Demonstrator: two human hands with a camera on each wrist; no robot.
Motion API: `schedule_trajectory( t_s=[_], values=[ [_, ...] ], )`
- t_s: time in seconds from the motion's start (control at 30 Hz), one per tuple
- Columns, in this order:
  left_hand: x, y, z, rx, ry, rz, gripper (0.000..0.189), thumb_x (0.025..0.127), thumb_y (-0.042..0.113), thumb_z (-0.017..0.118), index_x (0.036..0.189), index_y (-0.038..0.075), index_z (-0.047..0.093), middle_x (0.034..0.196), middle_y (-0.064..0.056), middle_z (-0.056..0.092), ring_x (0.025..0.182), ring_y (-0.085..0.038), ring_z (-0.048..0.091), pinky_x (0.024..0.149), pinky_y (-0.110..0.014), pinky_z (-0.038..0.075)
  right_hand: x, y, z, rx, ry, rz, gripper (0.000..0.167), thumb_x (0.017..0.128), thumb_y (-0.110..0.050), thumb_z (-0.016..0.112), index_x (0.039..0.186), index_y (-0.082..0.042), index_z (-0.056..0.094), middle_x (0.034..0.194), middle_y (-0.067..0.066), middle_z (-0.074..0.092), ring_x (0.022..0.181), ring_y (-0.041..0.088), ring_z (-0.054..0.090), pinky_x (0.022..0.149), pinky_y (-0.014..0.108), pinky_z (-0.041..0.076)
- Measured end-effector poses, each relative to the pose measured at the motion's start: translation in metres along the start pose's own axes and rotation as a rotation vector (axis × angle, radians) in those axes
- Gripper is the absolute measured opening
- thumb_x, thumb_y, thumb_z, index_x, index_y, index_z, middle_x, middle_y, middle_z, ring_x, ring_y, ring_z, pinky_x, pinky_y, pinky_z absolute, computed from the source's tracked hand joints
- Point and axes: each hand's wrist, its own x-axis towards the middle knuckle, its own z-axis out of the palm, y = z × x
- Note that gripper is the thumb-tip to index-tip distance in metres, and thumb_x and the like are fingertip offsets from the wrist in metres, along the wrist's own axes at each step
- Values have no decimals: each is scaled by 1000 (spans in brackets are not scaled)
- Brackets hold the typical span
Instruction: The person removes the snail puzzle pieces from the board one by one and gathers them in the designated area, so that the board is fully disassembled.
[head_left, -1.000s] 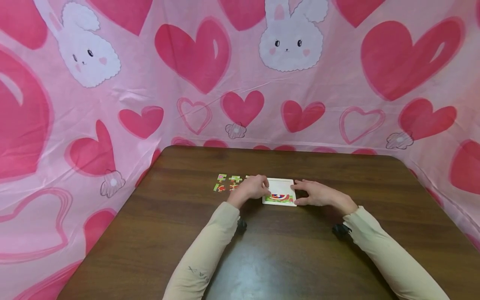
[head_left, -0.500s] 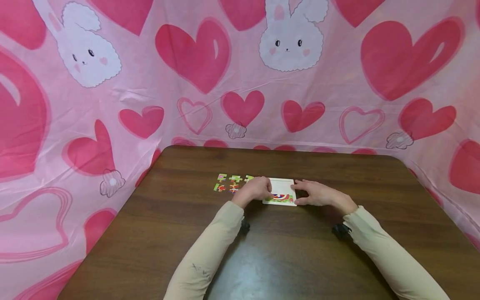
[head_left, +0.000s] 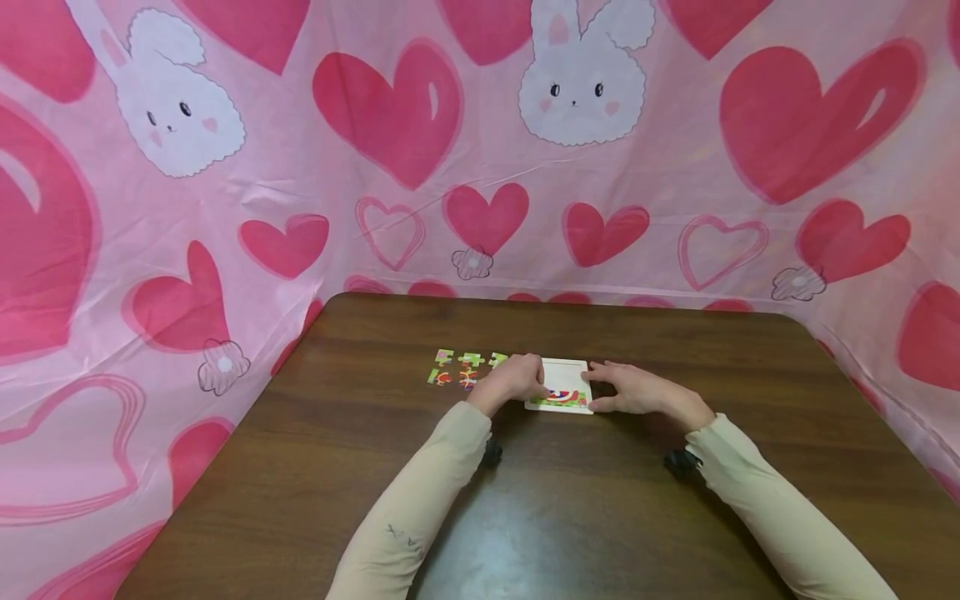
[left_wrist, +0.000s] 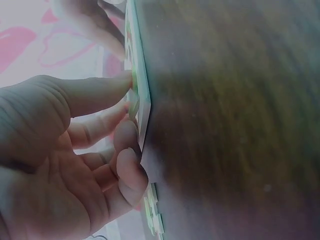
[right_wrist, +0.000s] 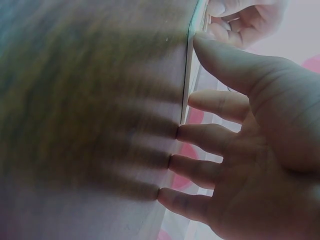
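Note:
A white puzzle tray (head_left: 564, 372) lies on the table, with a strip of colourful fitted jigsaw pieces (head_left: 568, 398) along its near side. At the tray's left side my left hand (head_left: 516, 377) pinches a green-edged puzzle piece (left_wrist: 133, 104) between thumb and fingers, low over the tray's corner. The head view hides that piece behind the hand. My right hand (head_left: 632, 388) rests against the tray's right edge, thumb at the near corner and fingers spread. In the right wrist view those fingers (right_wrist: 200, 167) are fairly straight, tips on the tabletop.
Loose jigsaw pieces (head_left: 472, 359) lie in two rows left of the tray, some partly behind my left hand. The brown wooden table (head_left: 570, 508) reaches back to a pink heart-patterned cloth (head_left: 420, 242).
My left hand has shifted slightly right and nearer over the tray's left side, uncovering more of the loose pieces. The right hand and the tray have stayed put.

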Motion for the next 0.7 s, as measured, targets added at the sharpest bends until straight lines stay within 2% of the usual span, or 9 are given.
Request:
schedule_trajectory(
  t_s=[0.17, 0.37, 0.7],
  values=[
    [-1, -1, 0, -38, 5, -14, 19, 87, 29, 74, 79, 15, 64, 75, 4, 61, 69, -13, 55, 60, -25, 42, 1, 2, 0, -1, -3, 3, 71, 89, -45, 69, 145, -8, 47, 156, 23, 31, 144, 49, 25, 111, 66, 24],
    [-6, -6, -3, -70, 48, 33, 11, 89, 23, 69, 88, 15, 61, 83, 3, 61, 74, -14, 54, 66, -26, 43, 1, 0, 0, -13, 1, -3, 69, 90, -43, 68, 144, -7, 47, 156, 24, 32, 144, 49, 25, 111, 65, 25],
    [-13, -11, -8, -151, 55, 72, 10, 90, 23, 69, 91, 18, 60, 83, 0, 62, 71, -16, 54, 63, -27, 42, 0, 0, 2, -18, 19, -28, 68, 90, -43, 68, 143, -5, 48, 154, 26, 33, 142, 51, 26, 110, 66, 26]
  ],
)
